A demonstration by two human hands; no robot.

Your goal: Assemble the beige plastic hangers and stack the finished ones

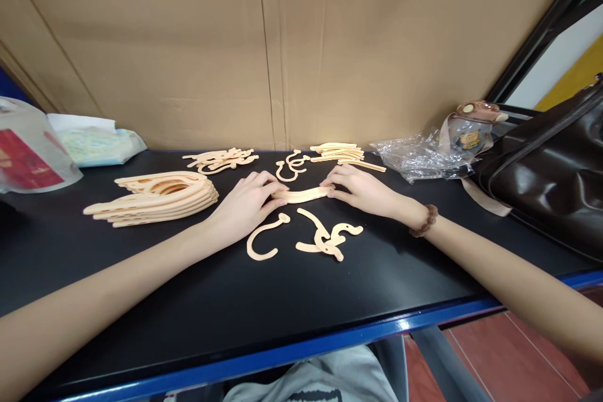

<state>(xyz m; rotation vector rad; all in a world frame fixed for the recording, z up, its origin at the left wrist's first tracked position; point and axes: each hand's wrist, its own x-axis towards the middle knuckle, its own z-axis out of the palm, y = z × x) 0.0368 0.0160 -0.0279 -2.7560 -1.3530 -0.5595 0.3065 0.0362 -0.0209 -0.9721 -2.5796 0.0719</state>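
My left hand [247, 204] and my right hand [365, 190] each pinch one end of a flat, slightly curved pale wooden piece [304, 195] lying on the black table [235, 301]. Just in front of it lie a wooden hook piece [264, 239] and two crossed curved wooden pieces [326, 239]. A stack of large arched wooden pieces [157, 196] sits to the left of my left hand. My right wrist wears a brown bead bracelet [425, 221].
Small piles of wooden parts [221, 160] [340, 152] and loose hooks [291, 166] lie near the cardboard back wall [282, 44]. Crumpled clear plastic [417, 157] and a dark brown bag [551, 166] stand at the right. Plastic packets [97, 138] lie at far left.
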